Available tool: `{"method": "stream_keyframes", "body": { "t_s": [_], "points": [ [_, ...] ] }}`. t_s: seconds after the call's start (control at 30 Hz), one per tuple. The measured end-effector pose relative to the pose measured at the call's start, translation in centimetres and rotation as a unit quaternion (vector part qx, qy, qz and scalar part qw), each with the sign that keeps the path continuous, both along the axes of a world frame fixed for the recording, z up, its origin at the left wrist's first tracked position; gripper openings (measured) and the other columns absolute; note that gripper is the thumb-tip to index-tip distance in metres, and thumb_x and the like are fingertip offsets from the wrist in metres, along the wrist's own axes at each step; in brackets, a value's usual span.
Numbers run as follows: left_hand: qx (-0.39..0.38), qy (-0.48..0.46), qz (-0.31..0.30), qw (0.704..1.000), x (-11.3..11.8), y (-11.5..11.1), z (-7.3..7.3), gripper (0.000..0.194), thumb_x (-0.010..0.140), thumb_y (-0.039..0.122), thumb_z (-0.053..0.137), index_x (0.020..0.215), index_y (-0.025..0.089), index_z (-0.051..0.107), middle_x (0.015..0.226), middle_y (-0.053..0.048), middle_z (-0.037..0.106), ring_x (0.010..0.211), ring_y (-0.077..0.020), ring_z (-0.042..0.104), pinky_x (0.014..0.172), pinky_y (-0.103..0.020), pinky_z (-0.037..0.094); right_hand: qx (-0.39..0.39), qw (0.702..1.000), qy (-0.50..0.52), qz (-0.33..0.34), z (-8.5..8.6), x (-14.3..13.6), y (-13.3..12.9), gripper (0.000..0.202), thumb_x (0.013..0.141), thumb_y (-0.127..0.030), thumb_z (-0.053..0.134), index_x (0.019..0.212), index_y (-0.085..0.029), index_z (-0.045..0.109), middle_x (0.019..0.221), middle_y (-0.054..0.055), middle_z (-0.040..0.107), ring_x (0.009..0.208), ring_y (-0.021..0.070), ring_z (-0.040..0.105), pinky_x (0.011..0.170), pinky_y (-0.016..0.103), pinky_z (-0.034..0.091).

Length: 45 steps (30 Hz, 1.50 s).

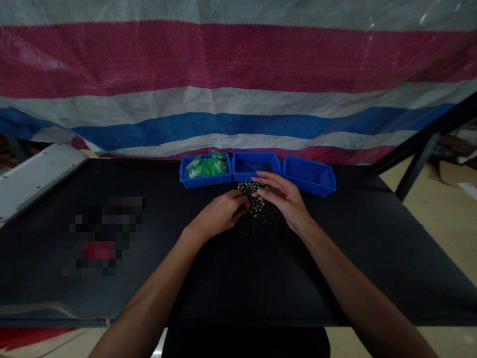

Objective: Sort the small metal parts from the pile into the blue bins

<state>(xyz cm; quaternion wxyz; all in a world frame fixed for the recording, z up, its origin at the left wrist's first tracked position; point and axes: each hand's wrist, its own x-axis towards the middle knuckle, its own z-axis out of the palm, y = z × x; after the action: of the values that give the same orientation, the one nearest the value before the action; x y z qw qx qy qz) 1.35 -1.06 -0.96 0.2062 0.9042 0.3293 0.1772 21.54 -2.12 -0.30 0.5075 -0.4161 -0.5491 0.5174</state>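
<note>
A heap of small dark metal screws lies on the black tabletop, with a few loose ones at its near edge. At the heap's left side is my left hand, its fingers curled in against the screws. What those fingers hold, if anything, is too small and dark to make out. My right hand reaches over the heap from the right. Its fingers are stretched out and apart from the thumb, and I see nothing held in it. Part of the heap is hidden under both hands.
Behind the heap stand three blue bins: the left bin has green and clear plastic bags, the middle bin some dark pieces, the right bin a tiny speck. A white panel lies far left. A striped sheet hangs behind.
</note>
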Motion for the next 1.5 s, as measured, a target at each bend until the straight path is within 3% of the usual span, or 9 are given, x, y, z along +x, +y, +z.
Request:
{"method": "stream_keyframes", "body": {
  "t_s": [0.43, 0.63, 0.9, 1.13, 1.23, 1.3, 1.4, 1.5],
  "points": [
    [0.019, -0.105, 0.066, 0.992, -0.2, 0.2, 0.5, 0.009, 0.087, 0.011, 0.061, 0.093, 0.018, 0.062, 0.084, -0.001, 0.064, 0.075, -0.0148, 0.062, 0.071, -0.028, 0.05, 0.001, 0.999, -0.024, -0.024, -0.3, 0.1, 0.3, 0.034, 0.078, -0.027, 0.071, 0.111, -0.024, 0.068, 0.105, 0.006, 0.075, 0.078, 0.0186, 0.072, 0.082, 0.04, 0.056],
    [-0.029, -0.228, 0.137, 0.964, -0.3, 0.3, 1.0, 0.017, 0.086, 0.01, 0.063, 0.098, 0.019, 0.057, 0.089, 0.0, 0.073, 0.086, -0.0149, 0.072, 0.076, -0.024, 0.054, 0.029, 0.995, -0.093, -0.011, -0.4, 0.1, 0.3, 0.027, 0.077, -0.026, 0.072, 0.103, -0.021, 0.072, 0.092, 0.005, 0.075, 0.076, 0.018, 0.071, 0.078, 0.037, 0.057],
    [-0.086, -0.226, 0.124, 0.962, 0.0, -0.2, 1.4, 0.021, 0.086, 0.014, 0.065, 0.098, 0.021, 0.049, 0.084, 0.001, 0.075, 0.076, -0.0146, 0.074, 0.072, -0.023, 0.054, 0.02, 0.989, -0.121, 0.079, -0.3, 0.0, 0.0, 0.03, 0.079, -0.034, 0.072, 0.106, -0.02, 0.074, 0.084, 0.005, 0.076, 0.067, 0.0164, 0.07, 0.068, 0.032, 0.057],
    [-0.051, -0.208, 0.101, 0.972, -0.2, -0.1, 1.5, 0.016, 0.09, 0.017, 0.062, 0.102, 0.02, 0.051, 0.087, 0.0, 0.072, 0.085, -0.0155, 0.072, 0.076, -0.025, 0.054, -0.026, 0.996, -0.05, 0.075, -0.5, -0.1, 0.0, 0.025, 0.072, -0.035, 0.079, 0.093, -0.02, 0.075, 0.081, 0.004, 0.076, 0.074, 0.0195, 0.074, 0.073, 0.034, 0.059],
    [0.014, -0.147, 0.092, 0.985, -0.7, 0.2, 1.5, 0.01, 0.092, 0.02, 0.058, 0.102, 0.019, 0.057, 0.096, -0.004, 0.069, 0.092, -0.0185, 0.068, 0.083, -0.033, 0.054, -0.031, 0.999, -0.038, 0.02, -0.5, 0.0, 0.1, 0.024, 0.071, -0.034, 0.081, 0.09, -0.02, 0.075, 0.081, 0.004, 0.077, 0.073, 0.0199, 0.074, 0.075, 0.037, 0.06],
    [0.037, -0.08, 0.082, 0.993, -1.2, 0.4, 1.2, 0.017, 0.089, 0.023, 0.063, 0.105, 0.019, 0.061, 0.104, -0.007, 0.066, 0.097, -0.0218, 0.065, 0.088, -0.039, 0.054, -0.019, 0.998, -0.029, -0.049, -0.5, 0.0, 0.2, 0.024, 0.07, -0.033, 0.081, 0.089, -0.02, 0.074, 0.079, 0.004, 0.077, 0.072, 0.0207, 0.074, 0.076, 0.038, 0.061],
    [0.031, -0.011, 0.074, 0.997, -1.8, 0.7, 0.4, 0.027, 0.085, 0.021, 0.067, 0.111, 0.018, 0.062, 0.11, -0.01, 0.062, 0.102, -0.0246, 0.062, 0.09, -0.043, 0.053, 0.011, 0.985, -0.008, -0.171, -0.5, 0.1, 0.6, 0.026, 0.072, -0.034, 0.08, 0.092, -0.019, 0.073, 0.081, 0.006, 0.077, 0.078, 0.0231, 0.075, 0.08, 0.041, 0.061],
    [0.016, 0.003, 0.066, 0.998, -1.8, 0.9, -0.2, 0.017, 0.087, 0.014, 0.061, 0.103, 0.017, 0.065, 0.103, -0.009, 0.063, 0.096, -0.0225, 0.063, 0.086, -0.039, 0.054, 0.038, 0.964, 0.014, -0.262, -0.6, 0.4, 0.9, 0.024, 0.074, -0.031, 0.077, 0.094, -0.019, 0.071, 0.093, 0.008, 0.077, 0.09, 0.025, 0.074, 0.088, 0.045, 0.06]
  ]
}}
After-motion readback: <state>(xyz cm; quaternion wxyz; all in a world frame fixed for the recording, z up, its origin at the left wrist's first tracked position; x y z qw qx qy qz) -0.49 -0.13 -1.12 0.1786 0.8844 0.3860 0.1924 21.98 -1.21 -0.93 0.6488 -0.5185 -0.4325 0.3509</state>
